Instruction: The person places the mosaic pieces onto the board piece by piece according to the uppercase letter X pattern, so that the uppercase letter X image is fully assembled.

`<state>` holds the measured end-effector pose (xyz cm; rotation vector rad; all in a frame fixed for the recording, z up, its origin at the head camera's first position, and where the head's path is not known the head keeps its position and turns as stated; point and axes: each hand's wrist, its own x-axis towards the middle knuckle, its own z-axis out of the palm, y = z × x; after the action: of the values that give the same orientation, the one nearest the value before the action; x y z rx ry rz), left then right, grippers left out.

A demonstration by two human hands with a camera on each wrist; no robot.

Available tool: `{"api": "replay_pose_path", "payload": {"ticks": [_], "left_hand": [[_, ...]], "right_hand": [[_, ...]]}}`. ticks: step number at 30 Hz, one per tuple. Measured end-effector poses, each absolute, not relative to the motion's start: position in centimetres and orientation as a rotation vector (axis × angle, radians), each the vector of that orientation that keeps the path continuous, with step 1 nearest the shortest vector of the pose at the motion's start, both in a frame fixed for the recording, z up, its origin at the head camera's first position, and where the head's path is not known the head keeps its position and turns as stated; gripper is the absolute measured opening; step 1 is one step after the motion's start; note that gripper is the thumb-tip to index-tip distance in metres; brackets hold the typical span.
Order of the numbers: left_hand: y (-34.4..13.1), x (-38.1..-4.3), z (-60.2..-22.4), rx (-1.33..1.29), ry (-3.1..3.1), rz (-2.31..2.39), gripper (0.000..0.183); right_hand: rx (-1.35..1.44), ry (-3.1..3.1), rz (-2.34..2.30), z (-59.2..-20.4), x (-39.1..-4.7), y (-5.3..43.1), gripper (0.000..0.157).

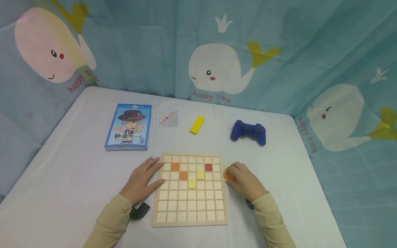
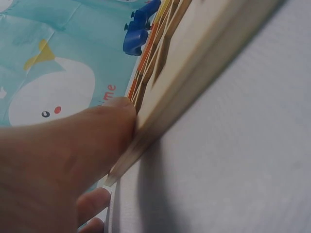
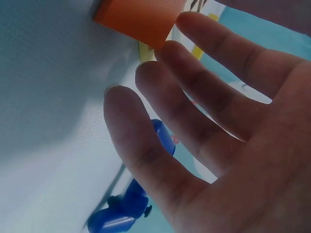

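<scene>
A wooden grid board (image 1: 163, 222) lies in front of me, holding two orange tiles (image 1: 175, 166), two yellow tiles (image 1: 192, 184) and one red tile (image 1: 208, 167), arranged in a V. My left hand (image 1: 141, 181) rests along its left edge with spread fingers; the thumb (image 2: 119, 116) touches the frame in the left wrist view. Just off the board's right side, my right hand (image 1: 245, 179) pinches an orange square tile (image 3: 141, 22) between thumb and index finger. Some yellow (image 1: 226, 167) shows beside those fingertips, mostly hidden by the hand.
Behind the board lie a blue game box (image 1: 128, 127), a small card with a coloured grid pattern (image 1: 166, 118), a yellow block (image 1: 197, 125) and a blue game controller (image 1: 248, 132). A whale-print curtain (image 1: 149, 51) hangs along the white table's far side.
</scene>
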<state>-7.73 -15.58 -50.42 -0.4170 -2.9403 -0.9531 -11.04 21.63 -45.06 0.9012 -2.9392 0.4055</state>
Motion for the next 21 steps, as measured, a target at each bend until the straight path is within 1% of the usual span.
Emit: {"api": "replay_pose_path", "payload": {"ticks": [16,21], "left_hand": [[-15.6,-7.7,-50.3,-0.42,-2.932,-0.952,0.06],[-15.6,-7.7,-50.3,-0.419,-2.94,-0.95,0.06]], "right_hand": [[0.913,-2.922,0.438,-45.8,-11.7,21.5,0.028],[0.951,-2.884,0.525,-45.2,-11.7,20.7,0.032]]}}
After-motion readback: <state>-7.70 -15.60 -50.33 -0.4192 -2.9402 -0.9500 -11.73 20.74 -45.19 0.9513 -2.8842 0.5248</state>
